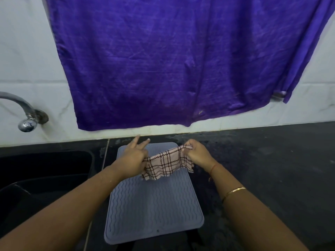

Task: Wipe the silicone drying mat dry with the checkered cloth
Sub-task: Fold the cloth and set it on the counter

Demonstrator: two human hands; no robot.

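Above grey mat [154, 205], checkered cloth [167, 163] stretched between both hands

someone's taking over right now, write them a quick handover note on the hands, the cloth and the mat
Left hand: pinching the left end of the pink checkered cloth, two fingers sticking out.
Right hand: closed on the cloth's right end.
Cloth: stretched between both hands, above the far half of the grey-blue wavy-ribbed silicone drying mat, lower edge hanging near it.
Mat: flat on the dark countertop, beside the black sink.
Done: cloth picked up.
Left: lower it and wipe the mat.
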